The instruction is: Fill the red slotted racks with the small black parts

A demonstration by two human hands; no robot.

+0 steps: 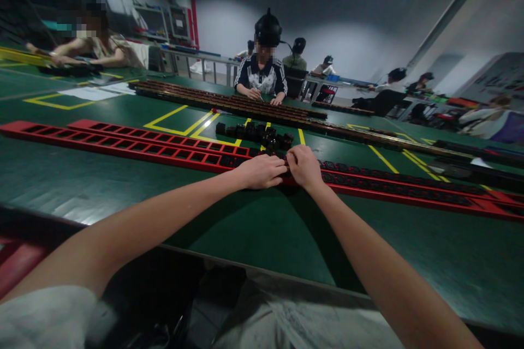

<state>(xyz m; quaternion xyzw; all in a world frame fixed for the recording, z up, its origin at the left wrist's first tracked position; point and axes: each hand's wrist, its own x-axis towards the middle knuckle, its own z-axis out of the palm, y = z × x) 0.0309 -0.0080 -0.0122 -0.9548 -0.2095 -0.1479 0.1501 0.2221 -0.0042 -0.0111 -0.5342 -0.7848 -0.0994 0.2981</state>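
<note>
Two long red slotted frames (172,160) lie side by side across the table. To the left their square slots are bare, while black square parts (368,181) fill them to the right. Over the near frame, my left hand (264,171) is closed, its fingers bent down at the slots. My right hand (302,164) meets it there, fingertips curled together beside the left fingers. Whatever sits under the fingertips is hidden. Just beyond both hands lies a loose heap of black parts (262,135).
Long dark brown strips (229,104) lie across the green table (123,196), which has yellow tape lines. Opposite me sits a person (262,73) working with a thin tool. Another person (94,46) works at the far left. White papers (96,91) lie on the left.
</note>
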